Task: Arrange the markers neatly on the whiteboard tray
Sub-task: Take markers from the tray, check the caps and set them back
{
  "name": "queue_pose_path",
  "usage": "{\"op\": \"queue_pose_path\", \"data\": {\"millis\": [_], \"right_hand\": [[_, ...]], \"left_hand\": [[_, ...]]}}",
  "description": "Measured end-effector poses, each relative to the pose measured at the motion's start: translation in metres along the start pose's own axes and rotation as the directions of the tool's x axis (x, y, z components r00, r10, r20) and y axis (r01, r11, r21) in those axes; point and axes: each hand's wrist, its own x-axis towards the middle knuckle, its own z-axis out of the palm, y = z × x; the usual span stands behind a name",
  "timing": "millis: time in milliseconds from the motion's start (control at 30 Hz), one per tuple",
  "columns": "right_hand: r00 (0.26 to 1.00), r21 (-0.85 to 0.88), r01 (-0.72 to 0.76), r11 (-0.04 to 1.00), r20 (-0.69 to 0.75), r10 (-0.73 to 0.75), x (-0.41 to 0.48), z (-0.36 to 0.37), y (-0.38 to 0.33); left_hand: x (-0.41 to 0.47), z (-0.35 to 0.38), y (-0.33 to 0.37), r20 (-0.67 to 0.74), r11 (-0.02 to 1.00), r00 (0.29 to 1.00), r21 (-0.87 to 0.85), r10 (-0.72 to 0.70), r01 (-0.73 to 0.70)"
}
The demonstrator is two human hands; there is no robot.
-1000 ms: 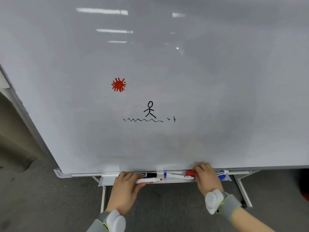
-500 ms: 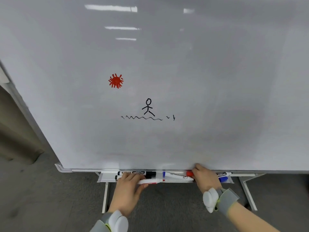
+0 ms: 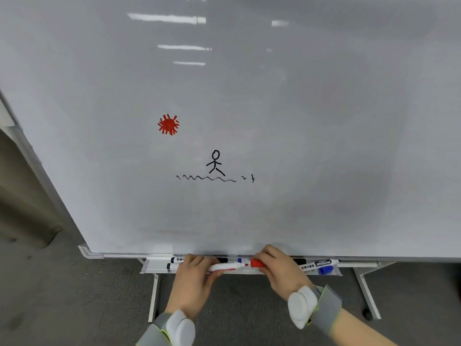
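Note:
The whiteboard tray point(image 3: 154, 268) hangs under the board's lower edge. My left hand point(image 3: 193, 283) grips a white red-ink marker point(image 3: 228, 266) held level in front of the tray, its uncapped tip pointing right. My right hand point(image 3: 282, 270) pinches a red cap point(image 3: 257, 263) just right of that tip, a small gap between them. Two black-capped markers point(image 3: 175, 262) lie at the tray's left, partly hidden by my left hand. A blue-capped marker point(image 3: 324, 267) and another labelled marker point(image 3: 305, 265) lie at the right. A blue marker end point(image 3: 239, 260) shows between my hands.
The whiteboard point(image 3: 249, 121) bears a red sun, a black stick figure and a wavy line. Its metal stand legs point(image 3: 152, 298) go down to grey carpet on both sides. A beige wall stands at the left.
My right hand has slid left along the tray with the red cap, closing up to the tip of the marker in my left hand. The view has shifted slightly.

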Motion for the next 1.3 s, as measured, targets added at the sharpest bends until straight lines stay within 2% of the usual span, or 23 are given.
{"op": "queue_pose_path", "data": {"millis": [233, 367, 633, 767, 1000, 1133, 1233, 1300], "right_hand": [[0.996, 0.072, 0.062, 0.995, -0.074, -0.057, -0.001, -0.002, -0.013], [0.998, 0.099, 0.049, 0.994, -0.04, -0.045, 0.0, -0.008, -0.02], [0.996, 0.206, 0.074, 0.976, -0.066, -0.061, 0.0, -0.019, -0.029], [0.996, 0.24, 0.034, 0.97, -0.087, -0.013, 0.001, -0.021, -0.032], [0.992, 0.312, -0.057, 0.948, -0.088, 0.089, -0.001, -0.023, -0.039], [0.987, 0.403, -0.157, 0.901, 0.029, 0.159, -0.006, -0.021, -0.048], [0.978, 0.442, -0.194, 0.876, 0.021, 0.206, -0.007, -0.02, -0.054], [0.972, 0.438, -0.211, 0.874, -0.002, 0.236, -0.006, -0.019, -0.057]], "left_hand": [[-0.003, -0.003, 0.004, -0.007, 0.998, 1.0, -0.053, 0.031, -0.031], [-0.004, -0.008, 0.008, 0.013, 0.996, 0.999, -0.077, 0.038, -0.037], [0.001, -0.016, 0.008, 0.053, 0.993, 0.998, -0.109, 0.041, -0.035], [0.008, -0.022, 0.013, 0.002, 0.992, 0.998, -0.106, 0.07, -0.069], [0.008, -0.024, 0.02, -0.007, 0.988, 0.993, -0.102, 0.115, -0.115], [0.013, -0.028, 0.012, 0.112, 0.989, 0.986, -0.094, 0.122, -0.111], [0.016, -0.03, 0.009, 0.173, 0.988, 0.976, -0.092, 0.134, -0.12], [0.017, -0.03, 0.011, 0.152, 0.987, 0.977, -0.081, 0.147, -0.136]]}}
